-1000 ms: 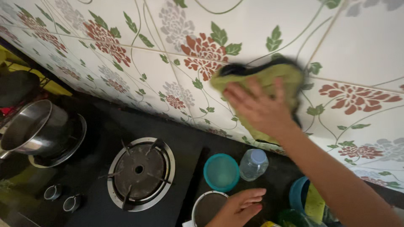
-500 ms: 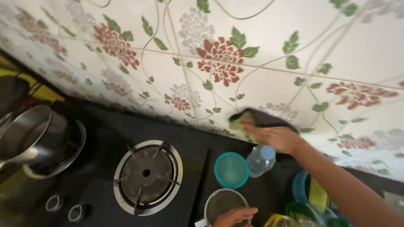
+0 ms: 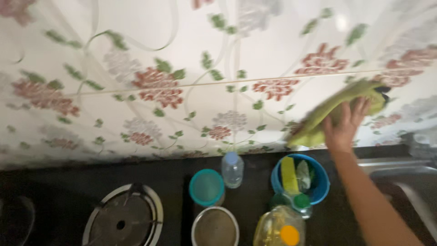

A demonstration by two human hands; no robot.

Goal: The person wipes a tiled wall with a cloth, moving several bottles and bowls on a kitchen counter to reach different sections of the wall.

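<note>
Green cloth (image 3: pixel 337 111), one, pressed flat to the flowered tile wall (image 3: pixel 182 68) by my right hand (image 3: pixel 343 125); below, one clear bottle (image 3: pixel 232 169).

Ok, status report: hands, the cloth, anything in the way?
Right hand pressing green cloth flat on floral tiled wall. Left hand out of view. Blue plastic bowl and clear bottle sit below on the counter, apart from the cloth.

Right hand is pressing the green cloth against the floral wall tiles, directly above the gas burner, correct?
Not quite. In the head view the right hand presses the green cloth on the floral wall tiles above the blue bowl, not the gas burner.
</note>
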